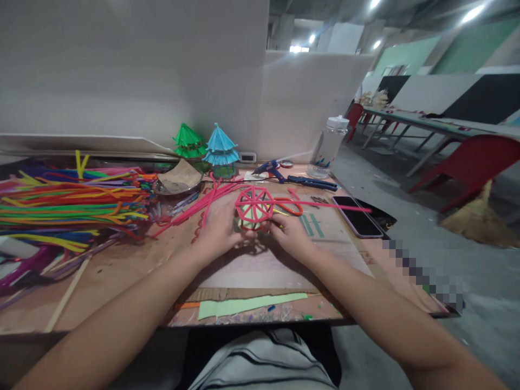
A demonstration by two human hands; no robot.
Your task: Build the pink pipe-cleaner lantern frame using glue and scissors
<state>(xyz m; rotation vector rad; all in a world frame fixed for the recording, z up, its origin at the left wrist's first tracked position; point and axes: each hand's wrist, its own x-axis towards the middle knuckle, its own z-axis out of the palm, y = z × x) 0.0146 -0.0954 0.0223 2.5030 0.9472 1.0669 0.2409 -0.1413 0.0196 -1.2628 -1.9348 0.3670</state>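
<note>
Over the white sheet, both hands hold a small round frame [254, 197] of pink pipe cleaners, with spokes meeting at its middle and something pale green showing inside. My left hand [219, 232] is closed around its left side, fingertips partly hidden beneath. At the lower right edge, the fingers of my right hand [289, 232] are pinched together against it. From the frame a long pink pipe cleaner [325, 205] sticks out to the right, above orange-handled scissors [291, 206]. Loose pink pipe cleaners [203, 203] lie just left of and behind the frame.
Bundles of colourful pipe cleaners [73, 206] cover the left side. Behind stand a green paper-roofed model [187, 142], a blue one [219, 149], a glue gun [272, 169], pliers [312, 182] and a bottle [327, 149]. A phone [359, 216] lies right, near the table edge.
</note>
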